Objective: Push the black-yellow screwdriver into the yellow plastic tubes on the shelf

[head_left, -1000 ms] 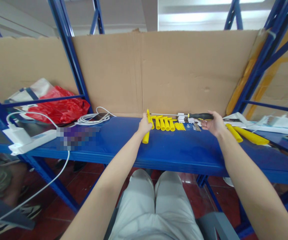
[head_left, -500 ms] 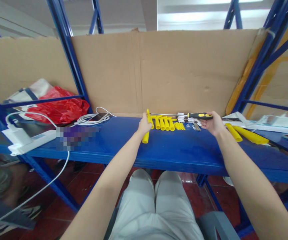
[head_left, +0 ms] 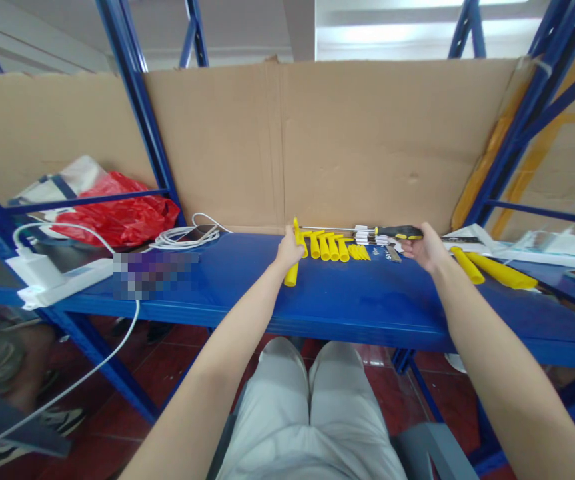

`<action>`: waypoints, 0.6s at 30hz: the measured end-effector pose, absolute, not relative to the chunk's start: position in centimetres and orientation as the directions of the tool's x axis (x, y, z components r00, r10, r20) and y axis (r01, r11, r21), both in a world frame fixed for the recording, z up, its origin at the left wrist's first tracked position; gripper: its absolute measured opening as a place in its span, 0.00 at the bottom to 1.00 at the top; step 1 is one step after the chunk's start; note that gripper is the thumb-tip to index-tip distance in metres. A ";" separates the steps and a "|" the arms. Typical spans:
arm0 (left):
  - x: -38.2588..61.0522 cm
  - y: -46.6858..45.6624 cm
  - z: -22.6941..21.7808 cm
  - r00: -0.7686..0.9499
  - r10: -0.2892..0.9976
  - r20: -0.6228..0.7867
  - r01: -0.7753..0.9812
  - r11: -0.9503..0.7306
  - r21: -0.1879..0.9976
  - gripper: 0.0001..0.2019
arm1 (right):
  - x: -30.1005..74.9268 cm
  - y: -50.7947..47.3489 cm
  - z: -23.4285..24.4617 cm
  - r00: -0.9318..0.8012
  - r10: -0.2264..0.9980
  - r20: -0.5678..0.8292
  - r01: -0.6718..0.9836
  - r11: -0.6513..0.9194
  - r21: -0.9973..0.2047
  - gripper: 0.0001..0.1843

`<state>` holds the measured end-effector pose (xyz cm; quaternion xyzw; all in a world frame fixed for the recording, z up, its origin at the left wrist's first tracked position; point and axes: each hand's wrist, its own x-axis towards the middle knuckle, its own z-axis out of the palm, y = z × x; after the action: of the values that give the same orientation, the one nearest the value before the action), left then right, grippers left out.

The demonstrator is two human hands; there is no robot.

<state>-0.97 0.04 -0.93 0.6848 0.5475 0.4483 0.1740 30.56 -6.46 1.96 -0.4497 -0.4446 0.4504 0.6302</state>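
My left hand (head_left: 287, 250) is closed around a yellow plastic handle piece (head_left: 292, 275); its tubular end sticks out below my fingers and a narrow end above. In my right hand (head_left: 426, 250) is the black-and-yellow grip of a long screwdriver (head_left: 398, 232). The thin shaft runs level to the left and its tip meets the upper part of the yellow piece; the exact contact is too small to see. Just right of my left hand several similar yellow handle pieces (head_left: 324, 248) lie in a row. Beside them are small flat yellow pieces (head_left: 359, 252) and white-labelled strips (head_left: 363, 235).
Two larger yellow tubes (head_left: 500, 270) lie right of my right hand, near a white power strip (head_left: 542, 255). On the left are a coiled white cable (head_left: 182, 237), a red plastic bag (head_left: 122, 210) and another power strip (head_left: 67, 283). Cardboard (head_left: 367, 147) stands behind the blue shelf (head_left: 357, 297).
The screwdriver's grip has turned about its length, so its yellow patches show differently. Both hands stay in about the same place.
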 end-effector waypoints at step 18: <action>-0.9 0.0 -1.0 -0.007 0.912 0.410 0.592 -0.327 0.737 0.35 | 30.1 -7.0 2.3 0.177 0.971 0.159 -0.242 0.200 -0.950 0.13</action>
<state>-0.91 0.04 -0.99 0.6815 0.5516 0.4463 0.1795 30.13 -7.00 2.32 -0.4206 -0.4337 0.4726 0.6416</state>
